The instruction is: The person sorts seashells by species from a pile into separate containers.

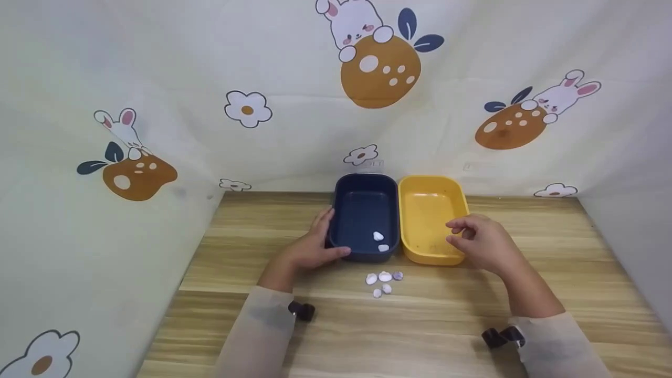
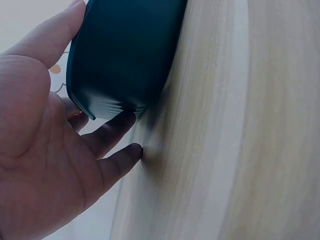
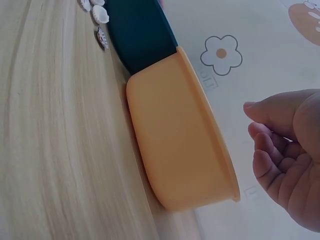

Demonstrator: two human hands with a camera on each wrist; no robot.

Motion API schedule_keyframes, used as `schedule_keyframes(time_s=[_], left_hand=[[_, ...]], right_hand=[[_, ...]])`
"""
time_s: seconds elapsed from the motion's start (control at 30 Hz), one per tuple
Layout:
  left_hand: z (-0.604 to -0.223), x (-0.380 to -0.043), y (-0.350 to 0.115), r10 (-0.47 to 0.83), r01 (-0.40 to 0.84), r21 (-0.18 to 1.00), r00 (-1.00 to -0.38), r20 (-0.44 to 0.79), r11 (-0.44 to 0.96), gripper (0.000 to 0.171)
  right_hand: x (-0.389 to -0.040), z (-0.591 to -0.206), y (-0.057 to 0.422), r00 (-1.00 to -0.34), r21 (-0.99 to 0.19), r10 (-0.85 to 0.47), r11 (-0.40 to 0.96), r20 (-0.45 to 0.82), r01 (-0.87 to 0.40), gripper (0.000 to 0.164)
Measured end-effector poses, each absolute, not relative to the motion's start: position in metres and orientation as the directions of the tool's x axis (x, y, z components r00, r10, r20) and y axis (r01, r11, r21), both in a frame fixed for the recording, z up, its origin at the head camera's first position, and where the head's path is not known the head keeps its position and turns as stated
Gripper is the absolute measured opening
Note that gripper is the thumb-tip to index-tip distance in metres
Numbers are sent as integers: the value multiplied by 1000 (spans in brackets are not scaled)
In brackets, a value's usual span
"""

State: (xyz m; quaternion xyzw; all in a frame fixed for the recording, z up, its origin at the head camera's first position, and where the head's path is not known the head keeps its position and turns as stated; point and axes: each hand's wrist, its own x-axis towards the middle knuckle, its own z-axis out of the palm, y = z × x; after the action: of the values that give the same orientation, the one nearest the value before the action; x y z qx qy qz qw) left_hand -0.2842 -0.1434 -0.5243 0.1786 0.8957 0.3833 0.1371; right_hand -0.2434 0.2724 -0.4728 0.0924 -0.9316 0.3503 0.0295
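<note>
Currently, left hand (image 1: 310,249): fingers spread, slightly bent, lying along the left side of the navy tub (image 1: 365,210), thumb at its near rim; not closed round anything.
Right hand (image 1: 485,242): above the right edge of the yellow tub (image 1: 424,210), fingers loosely curled, thumb tip apart; no object seen between.
Inside navy tub: two pale shells (image 1: 378,237) at the near end.
On counter (image 1: 420,331): five loose shells (image 1: 385,276), clustered before the tubs.
Risk, tubs: uneven pressure from the left could skid navy into yellow, just beside it; a low right hand could knock the yellow rim.
Risk, shells: small and close-set, so a hasty pinch could scatter neighbours.
</note>
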Motion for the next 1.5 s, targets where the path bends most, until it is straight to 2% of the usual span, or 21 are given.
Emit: schedule_keyframes(time_s=[0.57,0.73,0.97,1.17,1.37,1.5], left_hand=[[-526,-285,-144,416,203,731,-901,-120,652,117],[-526,-285,-144,404,191,728,-906,-128,658,115],[-524,-284,-143,412,200,739,-904,-114,643,115],[-524,-284,-142,401,188,739,-908,-121,647,116],[-525,-283,-143,394,179,728,-909,-134,662,117],[-524,-283,-143,403,189,730,-906,-128,657,117]], right_hand=[[-230,-476,240,-976,-702,-217,690,32,-176,25],[-224,-480,226,-966,-727,-255,655,44,-206,24],[-213,-488,209,-934,-723,-348,623,85,-298,22],[-210,-501,198,-900,-737,-435,599,29,-313,27],[-212,-514,194,-886,-758,-462,595,-48,-269,27],[-214,-523,195,-847,-722,-530,601,-37,-344,28]])
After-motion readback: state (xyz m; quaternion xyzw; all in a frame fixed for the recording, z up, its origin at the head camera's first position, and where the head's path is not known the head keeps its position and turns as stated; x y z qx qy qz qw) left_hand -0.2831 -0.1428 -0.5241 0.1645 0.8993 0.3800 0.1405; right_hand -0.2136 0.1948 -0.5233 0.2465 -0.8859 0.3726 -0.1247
